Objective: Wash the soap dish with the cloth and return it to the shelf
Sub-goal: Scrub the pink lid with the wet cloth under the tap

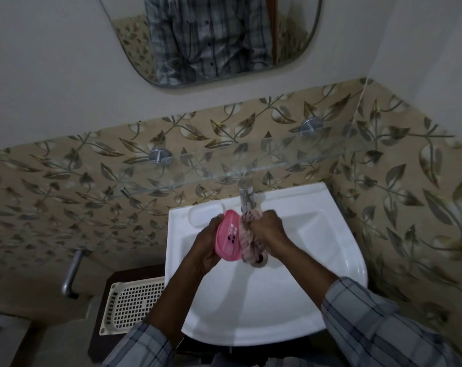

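My left hand (207,243) holds a pink soap dish (227,237) on edge over the white sink (290,300), its slotted inside turned to the right. A pale patterned cloth (247,241) is bunched in my right hand (268,229) and presses against the dish's right side. Both hands sit just below the chrome tap (245,196). The glass shelf (224,173) runs along the tiled wall above the sink, held by two round metal mounts.
A cream perforated basket (134,304) rests on a dark stand left of the sink. A metal handle (71,274) juts from the left wall. A mirror (211,38) hangs above the shelf. The right wall stands close to the sink's edge.
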`<state>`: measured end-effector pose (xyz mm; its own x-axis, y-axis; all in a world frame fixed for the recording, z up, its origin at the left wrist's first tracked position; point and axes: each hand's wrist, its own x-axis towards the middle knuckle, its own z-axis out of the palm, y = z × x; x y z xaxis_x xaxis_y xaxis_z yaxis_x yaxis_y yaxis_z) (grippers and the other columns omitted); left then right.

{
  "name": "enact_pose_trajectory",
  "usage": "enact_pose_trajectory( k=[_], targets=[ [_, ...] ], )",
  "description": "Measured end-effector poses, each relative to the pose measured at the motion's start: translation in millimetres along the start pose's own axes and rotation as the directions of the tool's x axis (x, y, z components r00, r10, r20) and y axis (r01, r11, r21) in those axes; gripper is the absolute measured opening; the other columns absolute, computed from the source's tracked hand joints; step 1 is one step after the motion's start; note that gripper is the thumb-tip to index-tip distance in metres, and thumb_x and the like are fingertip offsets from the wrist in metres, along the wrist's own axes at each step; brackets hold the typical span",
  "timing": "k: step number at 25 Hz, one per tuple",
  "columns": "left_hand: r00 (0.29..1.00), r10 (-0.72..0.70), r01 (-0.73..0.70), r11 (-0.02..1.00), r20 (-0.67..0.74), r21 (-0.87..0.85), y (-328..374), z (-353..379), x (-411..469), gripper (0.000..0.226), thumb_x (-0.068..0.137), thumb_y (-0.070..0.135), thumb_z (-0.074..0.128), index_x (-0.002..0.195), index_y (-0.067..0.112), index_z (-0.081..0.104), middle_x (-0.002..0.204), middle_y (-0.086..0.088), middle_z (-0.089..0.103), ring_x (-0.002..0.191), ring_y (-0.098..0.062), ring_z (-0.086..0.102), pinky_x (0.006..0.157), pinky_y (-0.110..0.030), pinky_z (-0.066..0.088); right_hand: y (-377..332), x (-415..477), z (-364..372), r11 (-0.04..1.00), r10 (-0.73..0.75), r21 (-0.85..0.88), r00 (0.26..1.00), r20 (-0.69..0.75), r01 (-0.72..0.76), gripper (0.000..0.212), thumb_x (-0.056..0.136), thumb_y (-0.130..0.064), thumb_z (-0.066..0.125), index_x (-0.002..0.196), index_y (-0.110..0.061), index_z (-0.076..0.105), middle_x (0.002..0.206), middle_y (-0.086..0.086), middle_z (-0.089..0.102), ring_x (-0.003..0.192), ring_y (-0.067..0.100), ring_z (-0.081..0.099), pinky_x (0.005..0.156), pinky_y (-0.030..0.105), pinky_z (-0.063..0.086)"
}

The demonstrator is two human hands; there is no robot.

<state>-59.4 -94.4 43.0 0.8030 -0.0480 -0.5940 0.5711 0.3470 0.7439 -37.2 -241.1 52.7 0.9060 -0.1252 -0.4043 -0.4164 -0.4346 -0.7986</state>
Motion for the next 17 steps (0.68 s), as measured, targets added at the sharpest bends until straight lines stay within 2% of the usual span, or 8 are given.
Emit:
enact_pose_trajectory(
  k=[1, 4, 7, 9, 11, 13, 15, 17],
  targets=[
    [1.000, 0.028, -0.028, 0.999, 0.007, 0.029, 2, 2, -1, 0.036, 0.101, 0.037, 0.048, 0.119, 0.008, 0.060, 0.114, -0.023, 0.066, 0.101, -0.035, 0.065, 0.086, -0.046, 0.056, -1, 2, -2, 0.997, 0.033, 0.067, 0.999, 0.010, -0.034, 0.042, 0.082, -0.024, 0.071, 0.114, 0.001, 0.058, 0.106, 0.012, 0.066, 0.097, 0.030, 0.066, 0.071, 0.030, 0.054],
    [0.997, 0.076, -0.076, 0.996, -0.004, 0.048, 7, 3, -1, 0.029, 0.100, 0.036, 0.049, 0.112, 0.012, 0.061, 0.116, -0.023, 0.065, 0.103, -0.036, 0.064, 0.088, -0.047, 0.055, -6, 3, -2, 0.983, 0.103, 0.121, 0.963, 0.249, -0.137, 0.039, 0.082, -0.017, 0.067, 0.115, 0.002, 0.056, 0.099, 0.015, 0.068, 0.088, 0.029, 0.068, 0.073, 0.034, 0.060],
    [0.998, 0.062, -0.064, 0.995, 0.018, 0.076, 9, 0, 4, 0.034, 0.100, 0.037, 0.049, 0.118, 0.011, 0.060, 0.114, -0.021, 0.068, 0.105, -0.036, 0.066, 0.086, -0.046, 0.055, -3, 8, 1, 0.964, 0.125, 0.212, 0.979, 0.159, -0.157, 0.045, 0.081, -0.022, 0.067, 0.118, 0.000, 0.055, 0.109, 0.016, 0.068, 0.095, 0.031, 0.068, 0.077, 0.036, 0.060],
    [0.999, 0.052, -0.051, 0.996, -0.013, 0.071, 9, 2, 4, 0.036, 0.101, 0.038, 0.048, 0.121, 0.009, 0.058, 0.112, -0.020, 0.068, 0.102, -0.035, 0.067, 0.081, -0.044, 0.057, -2, 0, 4, 0.976, 0.103, 0.167, 0.971, 0.215, -0.140, 0.037, 0.088, -0.019, 0.064, 0.117, 0.001, 0.055, 0.101, 0.013, 0.067, 0.086, 0.026, 0.068, 0.066, 0.029, 0.057],
    [0.999, 0.016, -0.015, 0.999, -0.030, 0.045, 8, 5, 2, 0.033, 0.101, 0.039, 0.046, 0.114, 0.011, 0.059, 0.107, -0.019, 0.068, 0.097, -0.033, 0.067, 0.078, -0.042, 0.057, 3, 3, 8, 0.981, 0.081, 0.152, 0.972, 0.221, -0.117, 0.037, 0.086, -0.017, 0.066, 0.117, 0.001, 0.056, 0.099, 0.013, 0.068, 0.084, 0.025, 0.068, 0.067, 0.029, 0.058],
    [1.000, -0.009, 0.009, 1.000, -0.020, -0.007, 6, 2, 2, 0.037, 0.101, 0.040, 0.045, 0.115, 0.009, 0.060, 0.112, -0.021, 0.067, 0.097, -0.033, 0.066, 0.078, -0.044, 0.057, 0, 4, 1, 0.984, 0.045, 0.167, 0.992, 0.114, -0.064, 0.040, 0.082, -0.019, 0.071, 0.115, -0.001, 0.059, 0.104, 0.013, 0.068, 0.091, 0.026, 0.068, 0.073, 0.031, 0.058],
    [1.000, 0.000, -0.002, 0.996, -0.019, -0.090, 10, -7, 8, 0.052, 0.099, 0.043, 0.050, 0.133, 0.004, 0.054, 0.130, -0.028, 0.060, 0.105, -0.036, 0.064, 0.080, -0.045, 0.058, -4, 5, -6, 0.988, -0.070, 0.149, 0.976, 0.204, 0.039, 0.037, 0.077, -0.021, 0.076, 0.108, -0.004, 0.065, 0.099, 0.012, 0.072, 0.087, 0.025, 0.071, 0.076, 0.035, 0.061],
    [1.000, -0.017, 0.019, 0.990, 0.015, -0.143, 18, -11, 13, 0.061, 0.098, 0.044, 0.052, 0.142, 0.001, 0.047, 0.136, -0.028, 0.055, 0.109, -0.036, 0.063, 0.082, -0.046, 0.059, -4, -6, -4, 0.955, -0.296, 0.050, 0.926, 0.232, 0.293, 0.019, 0.079, -0.019, 0.077, 0.094, -0.009, 0.070, 0.088, 0.008, 0.074, 0.080, 0.024, 0.072, 0.069, 0.031, 0.059]
  ],
)
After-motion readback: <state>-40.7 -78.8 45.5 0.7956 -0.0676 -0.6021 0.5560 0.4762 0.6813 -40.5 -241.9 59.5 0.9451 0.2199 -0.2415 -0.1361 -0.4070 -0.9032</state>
